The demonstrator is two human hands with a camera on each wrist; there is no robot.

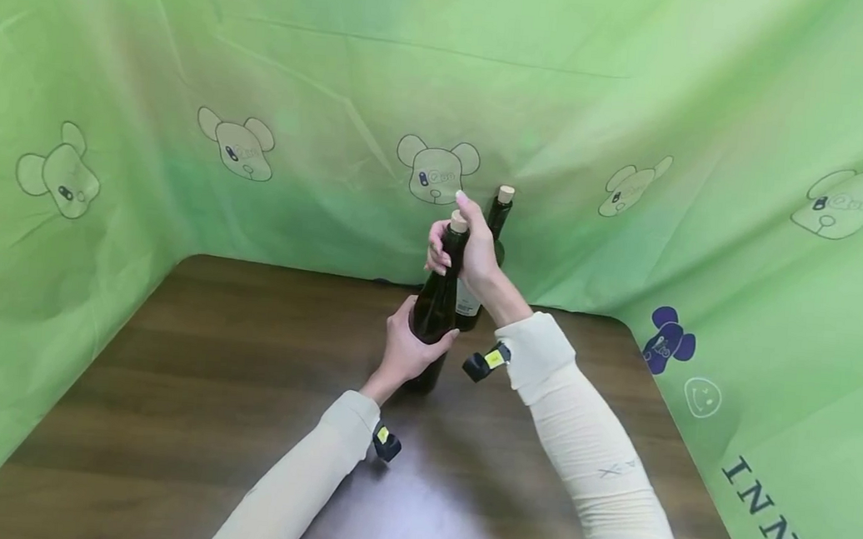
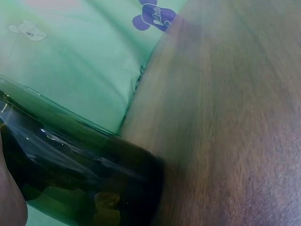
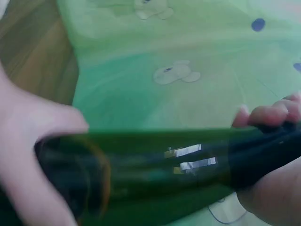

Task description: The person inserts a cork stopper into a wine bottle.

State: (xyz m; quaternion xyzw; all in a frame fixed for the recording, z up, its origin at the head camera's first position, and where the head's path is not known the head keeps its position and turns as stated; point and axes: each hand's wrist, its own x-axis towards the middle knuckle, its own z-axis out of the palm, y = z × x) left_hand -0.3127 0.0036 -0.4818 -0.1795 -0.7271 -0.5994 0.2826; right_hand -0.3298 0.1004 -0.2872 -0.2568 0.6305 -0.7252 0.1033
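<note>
A dark green glass bottle (image 1: pixel 437 303) with a pale cork (image 1: pixel 459 220) stands nearly upright over the table, leaning slightly. Its body is gripped low down by my left hand (image 1: pixel 410 343), thumb and fingers spread around the glass. Higher up, my right hand (image 1: pixel 478 248) holds the neck, with its thumb pointing up beside the cork. The right wrist view shows fingers (image 3: pixel 270 115) curled over the neck. In the left wrist view the bottle's base end (image 2: pixel 136 179) is close to the wood. A second corked bottle (image 1: pixel 500 216) with a white label stands just behind, partly hidden by my right hand.
The brown wooden table (image 1: pixel 244 373) spreads around both arms. A green cloth (image 1: pixel 318 170) printed with bear heads hangs along the back and both sides. Small black wrist devices with yellow labels are strapped to both sleeves.
</note>
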